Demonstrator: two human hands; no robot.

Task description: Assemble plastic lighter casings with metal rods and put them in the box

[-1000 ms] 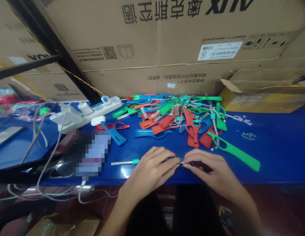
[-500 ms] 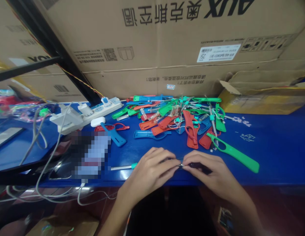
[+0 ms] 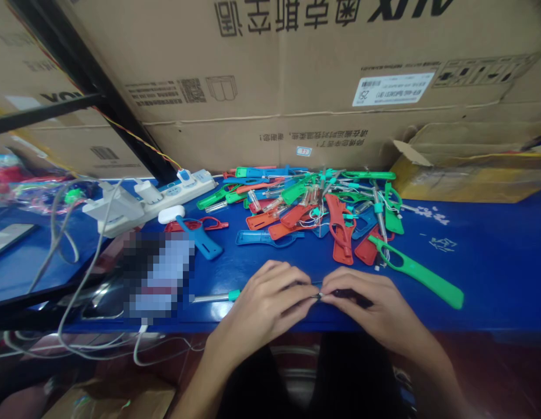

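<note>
At the table's near edge, my left hand is closed, its thumb and fingertips pinching a small shiny piece. To its left, a metal lighter tube with a teal collar sticks out past the hand; whether the hand grips it is hidden. My right hand meets the left fingertip to fingertip, closed around a dark slender piece whose kind I cannot make out. Beyond both hands lies a pile of lighter parts: an orange-red casing, a blue casing and a long green casing nearest my right hand.
A power strip with plugs and a white earbud case are at the left. A phone on a cable lies close to my left forearm. Cardboard boxes wall the back; small white bits lie at the right.
The view has shifted slightly. Both hands stay together in nearly the same pose, the fingertips still pinching at the small shiny piece. The pile lies as before.
</note>
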